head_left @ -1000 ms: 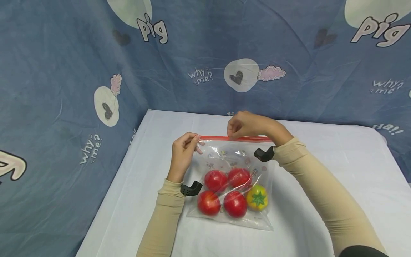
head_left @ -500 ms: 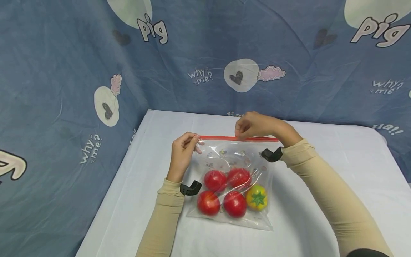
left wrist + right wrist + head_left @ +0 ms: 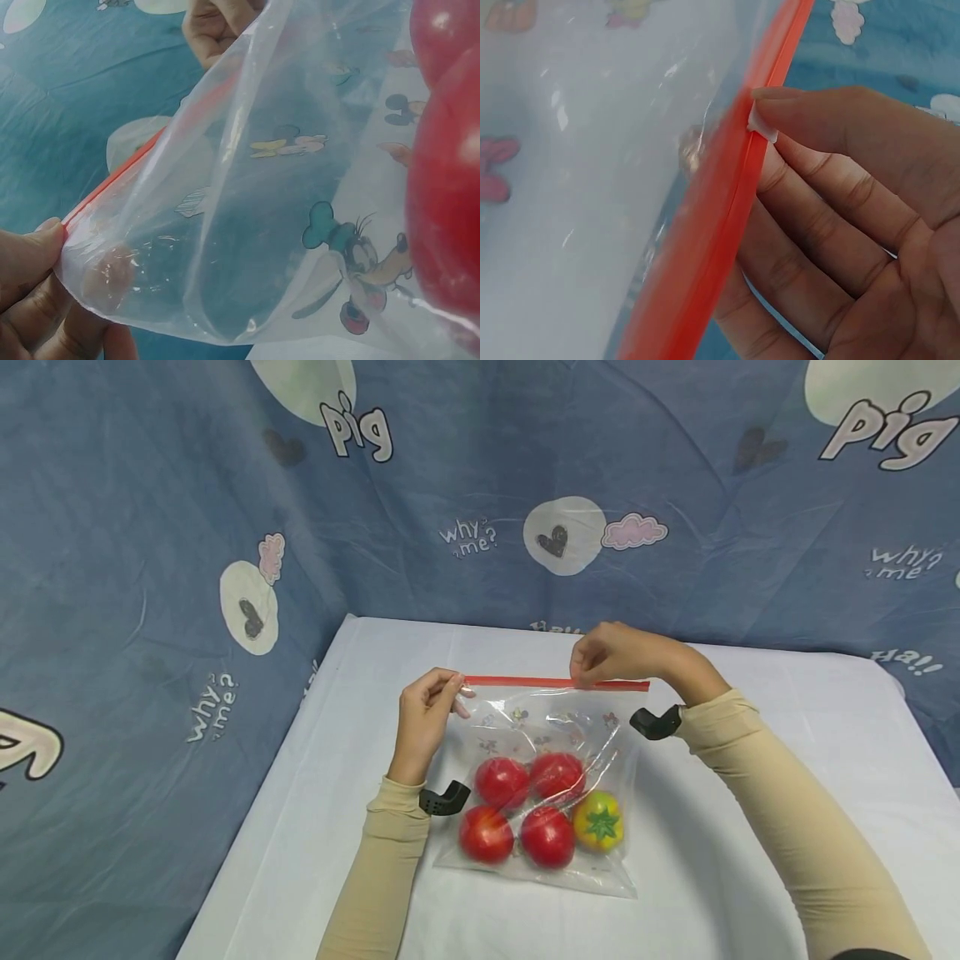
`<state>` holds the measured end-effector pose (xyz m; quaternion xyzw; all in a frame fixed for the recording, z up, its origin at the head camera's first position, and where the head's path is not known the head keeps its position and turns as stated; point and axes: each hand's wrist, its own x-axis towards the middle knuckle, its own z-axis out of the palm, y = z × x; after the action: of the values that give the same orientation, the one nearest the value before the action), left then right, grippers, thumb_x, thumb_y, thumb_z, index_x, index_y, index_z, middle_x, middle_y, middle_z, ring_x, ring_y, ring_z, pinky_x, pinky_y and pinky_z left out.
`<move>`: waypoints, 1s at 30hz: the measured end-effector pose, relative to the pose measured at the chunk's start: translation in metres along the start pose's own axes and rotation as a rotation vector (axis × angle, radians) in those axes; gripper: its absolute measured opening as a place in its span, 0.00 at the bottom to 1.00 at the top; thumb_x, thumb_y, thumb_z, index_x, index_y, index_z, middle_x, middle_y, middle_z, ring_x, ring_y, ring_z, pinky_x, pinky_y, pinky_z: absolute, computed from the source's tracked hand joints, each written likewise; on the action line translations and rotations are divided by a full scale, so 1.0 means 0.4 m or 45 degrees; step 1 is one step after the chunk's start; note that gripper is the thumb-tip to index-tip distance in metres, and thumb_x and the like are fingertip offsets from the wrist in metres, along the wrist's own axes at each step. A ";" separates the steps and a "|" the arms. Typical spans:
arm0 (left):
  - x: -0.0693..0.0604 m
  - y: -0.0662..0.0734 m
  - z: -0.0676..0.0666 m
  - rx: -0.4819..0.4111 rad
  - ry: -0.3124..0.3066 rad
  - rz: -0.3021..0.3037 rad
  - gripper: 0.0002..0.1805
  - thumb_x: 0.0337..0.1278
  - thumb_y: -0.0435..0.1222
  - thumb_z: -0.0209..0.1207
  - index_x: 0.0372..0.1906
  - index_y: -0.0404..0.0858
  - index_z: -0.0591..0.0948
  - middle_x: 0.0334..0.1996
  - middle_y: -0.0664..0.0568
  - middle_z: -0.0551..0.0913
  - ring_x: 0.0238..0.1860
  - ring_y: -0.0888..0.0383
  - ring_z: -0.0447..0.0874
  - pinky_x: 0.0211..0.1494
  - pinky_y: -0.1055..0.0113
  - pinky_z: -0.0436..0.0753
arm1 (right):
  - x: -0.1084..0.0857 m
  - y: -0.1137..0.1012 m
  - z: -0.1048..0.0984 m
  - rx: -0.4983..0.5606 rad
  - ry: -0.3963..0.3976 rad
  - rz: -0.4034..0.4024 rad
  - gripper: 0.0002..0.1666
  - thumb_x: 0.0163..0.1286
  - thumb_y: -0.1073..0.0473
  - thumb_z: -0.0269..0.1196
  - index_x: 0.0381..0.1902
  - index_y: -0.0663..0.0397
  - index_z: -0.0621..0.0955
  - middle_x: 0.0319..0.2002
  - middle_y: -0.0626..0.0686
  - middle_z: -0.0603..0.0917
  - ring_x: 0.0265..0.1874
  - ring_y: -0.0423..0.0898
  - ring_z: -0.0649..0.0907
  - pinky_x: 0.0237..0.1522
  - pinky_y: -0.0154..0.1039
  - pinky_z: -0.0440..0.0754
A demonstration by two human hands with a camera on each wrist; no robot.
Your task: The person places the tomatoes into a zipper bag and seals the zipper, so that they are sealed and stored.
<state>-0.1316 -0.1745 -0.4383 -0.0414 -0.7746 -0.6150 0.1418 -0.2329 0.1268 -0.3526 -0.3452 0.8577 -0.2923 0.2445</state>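
Observation:
A clear slider zip bag (image 3: 555, 714) with cartoon prints lies at the middle of the table, its red zip strip (image 3: 517, 682) along the top. Inside show several red tomatoes (image 3: 547, 837) and a yellow, tomato-shaped fruit (image 3: 598, 821) with a green star-shaped top. My left hand (image 3: 426, 718) pinches the bag's top left corner between thumb and fingers. Along the strip, right of its middle, my right hand (image 3: 622, 656) pinches a small white slider (image 3: 762, 124). In the right wrist view its other fingers lie behind the strip.
A white cloth covers the table (image 3: 322, 760). Behind and to the left hangs a blue printed curtain (image 3: 420, 468). Each wrist carries a black camera mount (image 3: 656, 723).
My right hand has slid to the right along the red strip, away from the left hand. The left hand keeps its pinch on the corner, and the bag has barely shifted.

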 end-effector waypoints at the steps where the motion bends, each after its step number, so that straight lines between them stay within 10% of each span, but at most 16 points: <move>1: 0.000 0.001 0.000 -0.003 0.001 0.000 0.13 0.74 0.40 0.59 0.41 0.34 0.86 0.34 0.40 0.90 0.21 0.60 0.84 0.34 0.72 0.75 | -0.004 0.004 -0.001 0.004 0.003 0.004 0.02 0.64 0.65 0.71 0.35 0.57 0.87 0.34 0.51 0.89 0.36 0.44 0.85 0.55 0.47 0.87; 22: 0.002 0.002 -0.002 -0.023 0.017 -0.025 0.15 0.74 0.38 0.59 0.44 0.27 0.86 0.35 0.36 0.89 0.22 0.60 0.84 0.35 0.74 0.75 | -0.065 0.067 -0.021 0.025 0.019 0.042 0.03 0.67 0.64 0.70 0.38 0.58 0.87 0.34 0.52 0.90 0.35 0.41 0.85 0.43 0.31 0.84; 30: -0.005 0.059 -0.007 -0.017 0.018 -0.060 0.12 0.74 0.30 0.57 0.42 0.21 0.84 0.36 0.30 0.88 0.21 0.56 0.84 0.26 0.75 0.69 | -0.088 0.081 -0.024 0.073 0.012 0.088 0.05 0.68 0.63 0.69 0.40 0.59 0.87 0.33 0.53 0.89 0.31 0.42 0.83 0.36 0.36 0.84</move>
<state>-0.1236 -0.1714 -0.4159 -0.0198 -0.7701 -0.6237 0.1324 -0.2307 0.1751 -0.3599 -0.3068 0.8615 -0.3096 0.2604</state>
